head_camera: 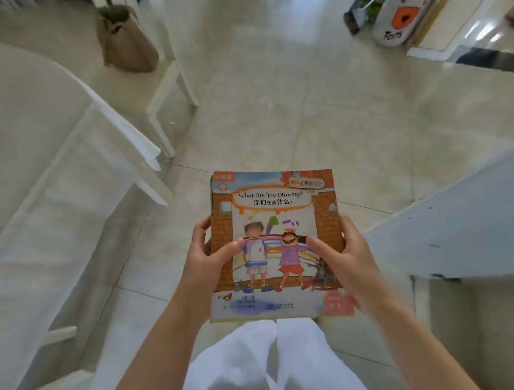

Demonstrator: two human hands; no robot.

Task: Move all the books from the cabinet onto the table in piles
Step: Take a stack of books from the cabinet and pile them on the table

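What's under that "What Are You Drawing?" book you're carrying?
Edges of more books peek out beneath the top book, gripped by left hand and right hand. How many is hidden.

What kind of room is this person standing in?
Probably a home's dining or living area: a table under a white cloth, glossy floor tiles, a brown paper bag against the wall. Both hands hold children's picture books.

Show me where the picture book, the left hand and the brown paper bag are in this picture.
picture book [273, 222]: head view, on the front cover, below the title.
left hand [208, 262]: head view, on the back of the hand.
brown paper bag [129, 46]: head view, on its side.
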